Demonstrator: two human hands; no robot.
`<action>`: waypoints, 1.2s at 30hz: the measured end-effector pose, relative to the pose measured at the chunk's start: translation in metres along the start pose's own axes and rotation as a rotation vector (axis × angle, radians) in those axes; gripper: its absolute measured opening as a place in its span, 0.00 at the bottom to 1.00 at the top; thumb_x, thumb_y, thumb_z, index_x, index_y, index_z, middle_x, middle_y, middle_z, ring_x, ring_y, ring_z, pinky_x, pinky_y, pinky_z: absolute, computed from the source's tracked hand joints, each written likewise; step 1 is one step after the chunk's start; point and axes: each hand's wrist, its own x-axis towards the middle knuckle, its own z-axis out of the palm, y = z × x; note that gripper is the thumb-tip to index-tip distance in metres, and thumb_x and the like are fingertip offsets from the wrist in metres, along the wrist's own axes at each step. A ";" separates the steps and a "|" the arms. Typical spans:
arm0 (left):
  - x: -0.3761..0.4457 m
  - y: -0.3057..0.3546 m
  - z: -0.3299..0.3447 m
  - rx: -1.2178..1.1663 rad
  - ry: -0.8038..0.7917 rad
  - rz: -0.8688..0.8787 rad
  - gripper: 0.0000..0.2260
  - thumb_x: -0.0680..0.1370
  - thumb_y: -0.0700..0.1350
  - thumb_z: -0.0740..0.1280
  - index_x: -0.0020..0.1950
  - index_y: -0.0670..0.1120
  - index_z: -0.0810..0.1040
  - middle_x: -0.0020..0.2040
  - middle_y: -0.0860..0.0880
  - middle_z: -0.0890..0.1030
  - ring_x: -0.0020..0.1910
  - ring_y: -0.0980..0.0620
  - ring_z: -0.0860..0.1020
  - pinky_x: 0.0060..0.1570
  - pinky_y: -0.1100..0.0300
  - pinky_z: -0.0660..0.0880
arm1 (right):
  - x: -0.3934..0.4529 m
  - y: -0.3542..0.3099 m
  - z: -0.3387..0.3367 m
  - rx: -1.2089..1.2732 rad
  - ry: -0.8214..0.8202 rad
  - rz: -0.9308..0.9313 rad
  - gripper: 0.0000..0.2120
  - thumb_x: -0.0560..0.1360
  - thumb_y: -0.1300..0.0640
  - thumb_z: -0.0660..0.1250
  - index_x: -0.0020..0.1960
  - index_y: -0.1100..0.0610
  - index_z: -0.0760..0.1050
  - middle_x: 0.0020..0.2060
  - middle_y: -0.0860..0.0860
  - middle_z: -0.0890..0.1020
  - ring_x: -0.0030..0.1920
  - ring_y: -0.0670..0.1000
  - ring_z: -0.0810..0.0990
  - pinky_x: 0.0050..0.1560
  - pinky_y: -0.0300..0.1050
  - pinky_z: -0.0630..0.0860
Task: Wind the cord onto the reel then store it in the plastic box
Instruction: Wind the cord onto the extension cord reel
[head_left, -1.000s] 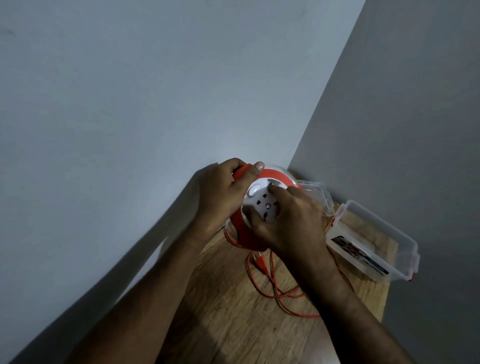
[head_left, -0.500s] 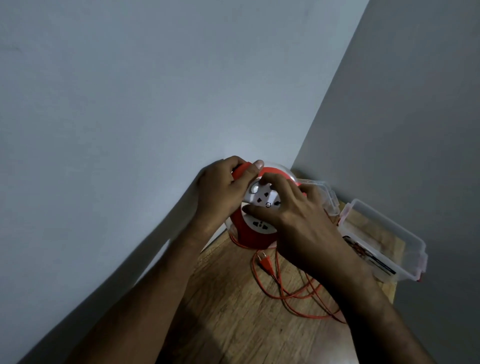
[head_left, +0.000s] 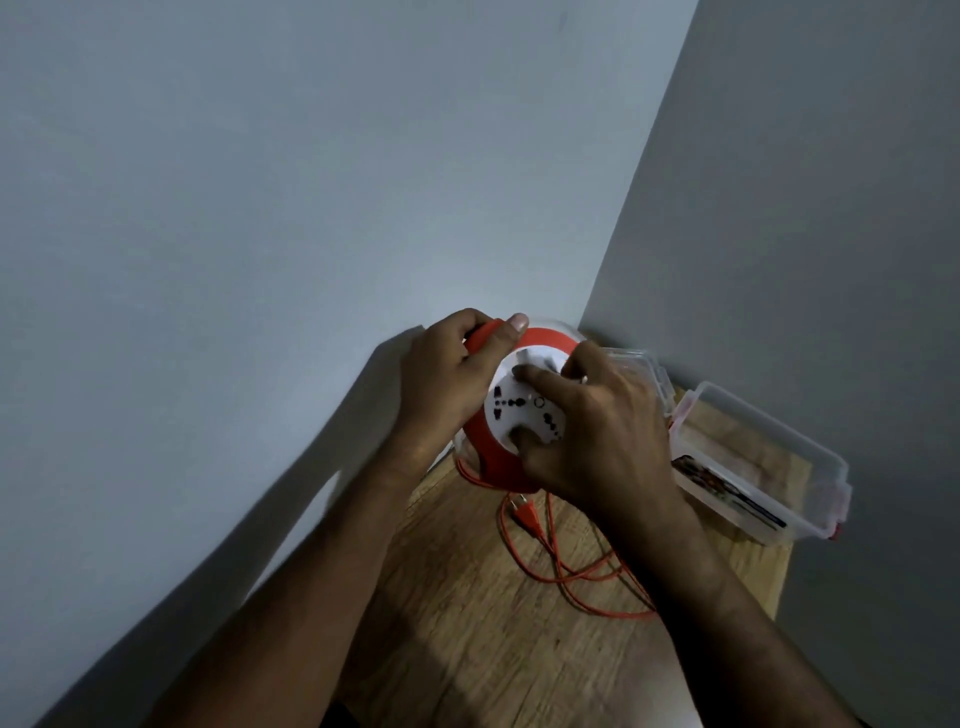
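Note:
An orange reel (head_left: 498, 462) with a white socket face (head_left: 511, 413) stands upright on the wooden table (head_left: 467, 613) in the corner. My left hand (head_left: 447, 384) grips the reel's orange handle at its top. My right hand (head_left: 597, 436) is closed on the white face, fingers pressed into it. Loose orange cord (head_left: 566, 566) lies in loops on the table below the reel, its plug (head_left: 524, 512) lying near the reel's foot. An open clear plastic box (head_left: 763, 467) sits to the right, against the wall.
A clear lid (head_left: 644, 371) lies behind my right hand, between the reel and the box. Grey walls close in on the left and right. The table's right edge runs just past the box.
My right hand has turned on the white face, which has rotated so its sockets sit differently. The left hand stays on the handle. The cord loops have shifted a little.

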 end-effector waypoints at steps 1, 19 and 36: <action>-0.001 0.002 0.001 0.012 0.010 -0.004 0.21 0.77 0.68 0.65 0.46 0.51 0.84 0.39 0.55 0.86 0.40 0.60 0.84 0.46 0.54 0.83 | -0.001 -0.004 0.000 0.013 0.012 0.072 0.28 0.67 0.43 0.77 0.62 0.55 0.82 0.52 0.57 0.82 0.46 0.57 0.82 0.44 0.49 0.78; -0.032 0.027 -0.014 0.015 0.010 -0.022 0.19 0.78 0.67 0.66 0.45 0.52 0.84 0.39 0.57 0.85 0.41 0.60 0.84 0.47 0.52 0.82 | -0.025 -0.001 -0.046 -0.131 -0.191 -0.310 0.32 0.63 0.58 0.76 0.67 0.49 0.77 0.69 0.60 0.69 0.68 0.61 0.68 0.57 0.62 0.69; -0.017 0.021 -0.024 0.000 -0.028 0.024 0.18 0.79 0.66 0.66 0.49 0.51 0.83 0.42 0.55 0.86 0.42 0.59 0.85 0.45 0.60 0.84 | -0.015 -0.037 -0.026 0.031 0.116 0.195 0.21 0.74 0.41 0.72 0.54 0.59 0.82 0.48 0.56 0.85 0.44 0.54 0.83 0.42 0.42 0.74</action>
